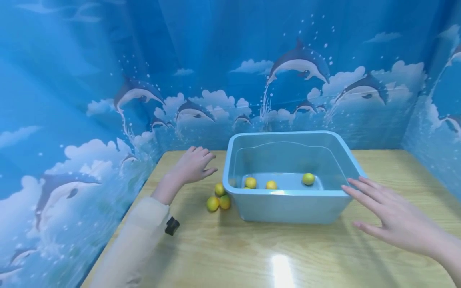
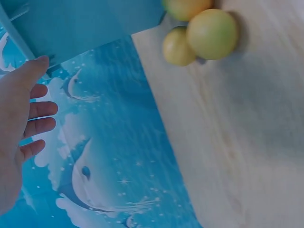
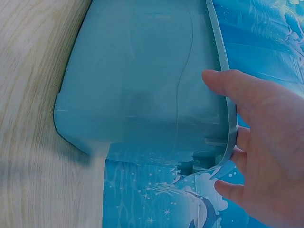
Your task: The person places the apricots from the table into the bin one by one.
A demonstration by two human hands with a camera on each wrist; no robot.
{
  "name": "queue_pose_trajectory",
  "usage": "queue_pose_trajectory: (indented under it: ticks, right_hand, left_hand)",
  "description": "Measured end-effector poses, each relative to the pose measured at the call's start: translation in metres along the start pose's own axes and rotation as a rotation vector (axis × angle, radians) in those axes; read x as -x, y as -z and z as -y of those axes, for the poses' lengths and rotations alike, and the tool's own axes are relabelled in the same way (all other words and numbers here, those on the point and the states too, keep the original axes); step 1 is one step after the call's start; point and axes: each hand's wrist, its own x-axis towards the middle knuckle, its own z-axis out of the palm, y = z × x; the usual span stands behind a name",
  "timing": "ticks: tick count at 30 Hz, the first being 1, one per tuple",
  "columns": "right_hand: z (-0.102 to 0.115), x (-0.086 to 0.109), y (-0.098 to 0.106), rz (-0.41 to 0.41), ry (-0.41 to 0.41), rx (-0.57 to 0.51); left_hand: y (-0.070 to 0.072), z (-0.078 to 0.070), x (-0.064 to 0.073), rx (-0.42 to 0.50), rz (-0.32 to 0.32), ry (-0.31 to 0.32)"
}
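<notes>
A light blue plastic bin (image 1: 288,208) stands on the wooden table. Inside it lie several small yellow citrus fruits (image 1: 308,179), one of them partly hidden by the front rim. Three more yellow-green citrus fruits (image 1: 213,203) sit clustered against the table just left of the bin. My left hand (image 1: 192,165) hovers beyond that cluster, left of the bin, fingers loosely extended and holding nothing. At the bin's front right corner is my right hand (image 1: 392,212), its straight fingers right at the rim; the right wrist view has the thumb (image 3: 218,81) overlapping the bin's outer wall.
Behind and beside the table (image 1: 201,256) hangs a blue curtain (image 1: 223,48) printed with dolphins and clouds. The table's left edge runs under the left forearm. A small black device (image 1: 172,226) is on the left wrist.
</notes>
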Motion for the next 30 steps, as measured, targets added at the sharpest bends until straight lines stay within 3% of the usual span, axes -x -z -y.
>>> queue_pose_trajectory:
  ticks: [8, 22, 30]
  right_hand:
    - [-0.001, 0.001, 0.001, -0.022, -0.003, -0.007]
    - [0.000, 0.001, 0.000, -0.043, 0.004, -0.005]
    - [-0.002, 0.000, -0.001, -0.040, 0.019, 0.010]
  left_hand:
    - [-0.015, -0.008, 0.019, -0.016, 0.001, -0.008]
    - [-0.056, -0.026, 0.044, -0.118, 0.034, -0.155]
    - [-0.072, -0.028, 0.055, -0.104, 0.111, -0.122]
